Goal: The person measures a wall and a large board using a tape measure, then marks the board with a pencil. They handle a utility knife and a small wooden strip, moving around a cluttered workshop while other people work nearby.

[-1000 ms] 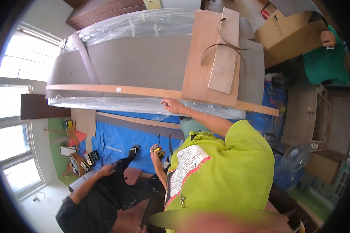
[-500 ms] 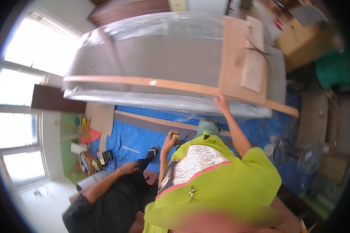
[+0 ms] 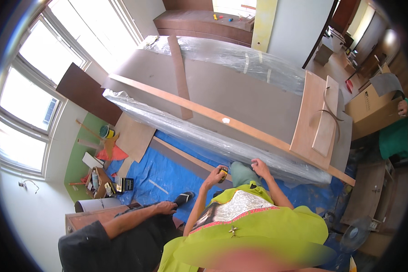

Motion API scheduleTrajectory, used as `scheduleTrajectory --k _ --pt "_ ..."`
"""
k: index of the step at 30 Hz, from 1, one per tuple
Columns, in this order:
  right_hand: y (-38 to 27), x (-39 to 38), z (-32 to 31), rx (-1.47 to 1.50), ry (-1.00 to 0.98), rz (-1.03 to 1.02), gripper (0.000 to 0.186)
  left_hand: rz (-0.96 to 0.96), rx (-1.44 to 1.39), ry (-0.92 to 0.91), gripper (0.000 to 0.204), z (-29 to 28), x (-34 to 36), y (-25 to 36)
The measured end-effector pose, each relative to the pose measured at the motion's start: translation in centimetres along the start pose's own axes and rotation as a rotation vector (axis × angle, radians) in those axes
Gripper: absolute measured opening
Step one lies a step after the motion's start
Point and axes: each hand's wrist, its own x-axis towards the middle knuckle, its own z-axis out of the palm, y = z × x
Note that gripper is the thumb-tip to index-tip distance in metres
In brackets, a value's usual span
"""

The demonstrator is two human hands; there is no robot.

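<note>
A yellow-and-black tape measure [image 3: 222,175] is in my left hand [image 3: 213,178], fingers wrapped round it, above the blue sheet in front of my body. My right hand [image 3: 260,168] is raised with its fingers curled together, just this side of the plastic-wrapped edge; whatever they hold, if anything, is hidden. Beyond both hands a long, narrow wooden strip [image 3: 186,103] lies across a grey-brown board [image 3: 240,88]. A short brown strip [image 3: 179,72] crosses the board farther left. At its right end, a wider wood panel [image 3: 306,120] carries a pale plank [image 3: 324,120] and a thin curved strip.
Clear plastic [image 3: 167,115] wraps the large piece under the board. To my left, a person in dark clothes [image 3: 122,240] rests a hand on their leg. A blue sheet [image 3: 145,177] covers the floor. At right stand a cardboard box [image 3: 369,106] and a fan [image 3: 356,233].
My right hand has come off the wooden strip and back toward my body. My left hand still holds the tape measure. The view has turned and shows more of the room beyond.
</note>
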Motion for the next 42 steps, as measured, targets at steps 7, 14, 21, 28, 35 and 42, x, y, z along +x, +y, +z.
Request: scheduleTrajectory --k 7,14,21,28,35,42 --pt "-8.6 14.2 1.5 -0.077 -0.134 -0.253 0.035 -0.032 0.052 0.074 0.041 -5.2 6.2 2.1" --pt "-18.3 23.4 -0.8 0.060 -0.208 -0.371 0.031 -0.059 -0.156 0.145 0.039 -12.5 11.7 7.8" --pt "-16.9 23.6 -2.5 -0.018 -0.103 -0.134 0.030 -0.037 0.122 -0.117 0.042 -14.8 18.3 10.1" --pt "-12.9 12.8 2.2 0.131 0.390 0.181 0.029 -0.169 0.154 -0.778 0.047 -14.2 24.4 12.3" --pt "-16.2 5.2 9.7 0.480 0.706 0.491 0.033 -0.263 0.337 -1.124 0.053 -13.8 25.9 13.5" --pt "-19.5 1.8 12.7 0.698 0.659 0.486 0.038 -0.278 0.436 -1.388 0.060 -9.7 22.7 11.6"
